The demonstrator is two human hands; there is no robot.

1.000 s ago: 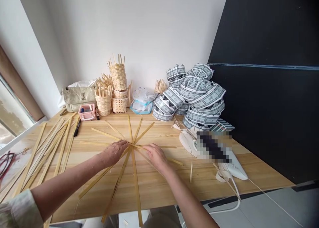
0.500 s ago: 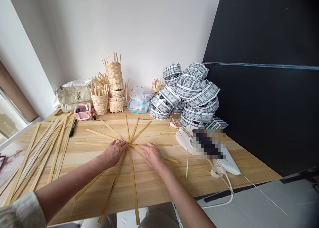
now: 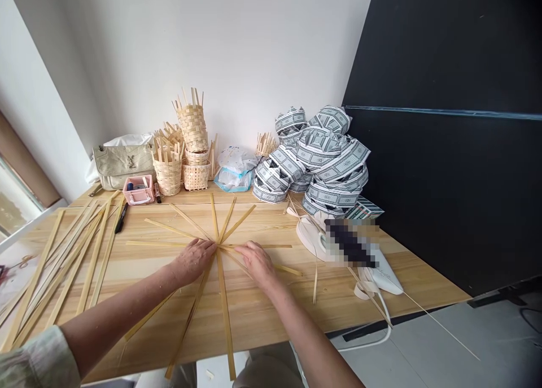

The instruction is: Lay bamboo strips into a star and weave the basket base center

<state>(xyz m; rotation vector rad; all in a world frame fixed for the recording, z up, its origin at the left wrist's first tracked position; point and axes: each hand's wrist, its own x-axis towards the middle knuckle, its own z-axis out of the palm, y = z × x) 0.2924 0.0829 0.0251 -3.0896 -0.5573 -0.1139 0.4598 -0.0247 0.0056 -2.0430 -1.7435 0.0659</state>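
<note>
Flat bamboo strips (image 3: 224,309) cross at one point on the wooden table and fan out like a star. My left hand (image 3: 195,259) bears on the crossing from the left, its fingers close together and holding the strips there; the fingertips are partly hidden. Just right of the crossing, my right hand (image 3: 254,259) has thumb and fingers closed on a strip near its inner end. A narrow gap separates the two hands, and the crossing shows between them.
Loose strips (image 3: 68,269) lie at the left beside a black marker (image 3: 121,218). Along the back stand a bag (image 3: 122,165), a pink box (image 3: 139,190), woven baskets (image 3: 168,176) and patterned ribbon rolls (image 3: 326,162). White tape (image 3: 311,238) and a blurred item lie right.
The view has shifted slightly, so everything sits a little further left. Both hands keep nearly the same place at the crossing, with the right fingers slightly nearer the centre.
</note>
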